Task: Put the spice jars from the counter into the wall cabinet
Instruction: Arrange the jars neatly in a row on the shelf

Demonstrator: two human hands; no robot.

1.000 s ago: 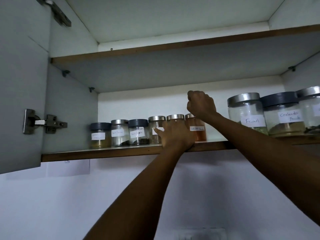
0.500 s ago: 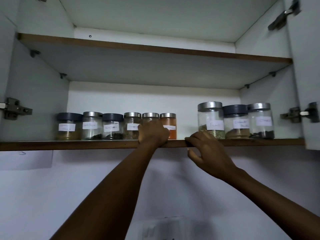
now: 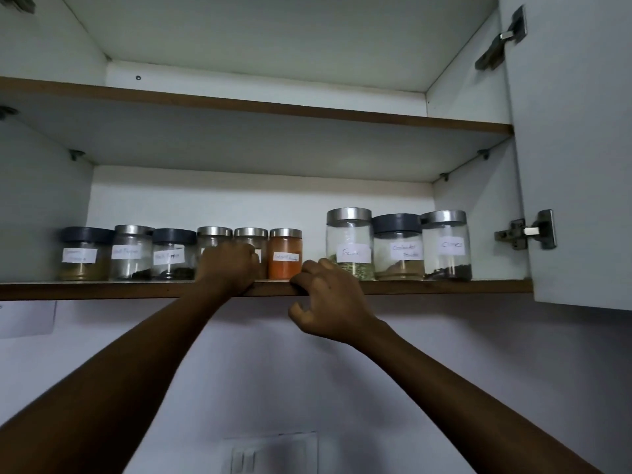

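Note:
Six small spice jars stand in a row on the left of the lower shelf (image 3: pixel 102 289) of the open wall cabinet, ending with an orange-powder jar (image 3: pixel 285 254). My left hand (image 3: pixel 227 266) reaches up and curls round a silver-lidded small jar (image 3: pixel 250 236), hiding the lower part of it and of its left neighbour (image 3: pixel 214 234). My right hand (image 3: pixel 328 295) hangs at the shelf's front edge just right of the orange jar, fingers hooked over the edge, thumb below. Three larger labelled jars stand further right, starting with a silver-lidded one (image 3: pixel 349 242).
The upper shelf (image 3: pixel 307 112) holds nothing visible. The right cabinet door (image 3: pixel 581 165) stands open with its hinges showing. A gap separates the orange jar from the larger jars. A wall switch plate (image 3: pixel 270 453) sits on the white wall below.
My right hand came down from the orange jar's lid to the shelf's front edge. My left hand stayed on the small jars. The view swung right.

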